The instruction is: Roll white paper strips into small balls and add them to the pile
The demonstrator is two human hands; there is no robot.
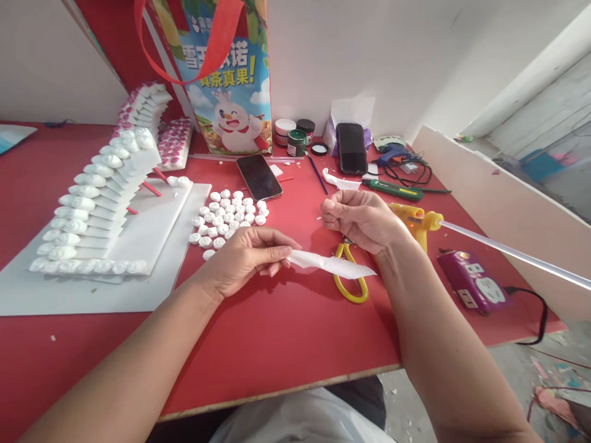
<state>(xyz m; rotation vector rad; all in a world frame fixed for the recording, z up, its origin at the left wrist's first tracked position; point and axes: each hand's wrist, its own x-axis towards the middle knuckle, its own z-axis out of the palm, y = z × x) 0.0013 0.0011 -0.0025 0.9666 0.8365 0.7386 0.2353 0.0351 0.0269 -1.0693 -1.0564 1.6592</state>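
Note:
My left hand [247, 255] is closed, its thumb and fingers pinching one end of a thin white tissue paper strip [335, 264]. The strip stretches rightward above the table, its free end pointed. Above and right of the strip is my right hand [362, 218], curled with thumb against fingers; whatever it holds, if anything, is hidden. Several small white rolled paper roses [231, 216] lie grouped beyond my left hand. Beneath the strip's free end sit yellow-handled pliers [353, 294], partly covered. A yellow glue gun [415, 220] with a long clear stick lies behind my right wrist.
At left, a white stepped model [106, 197] edged with paper roses stands on a white board [152, 295]. Two phones [259, 176], paint jars [297, 143], a green-handled tool [397, 189] and a gift bag [231, 74] are behind. A purple box [473, 283] with a cable sits right.

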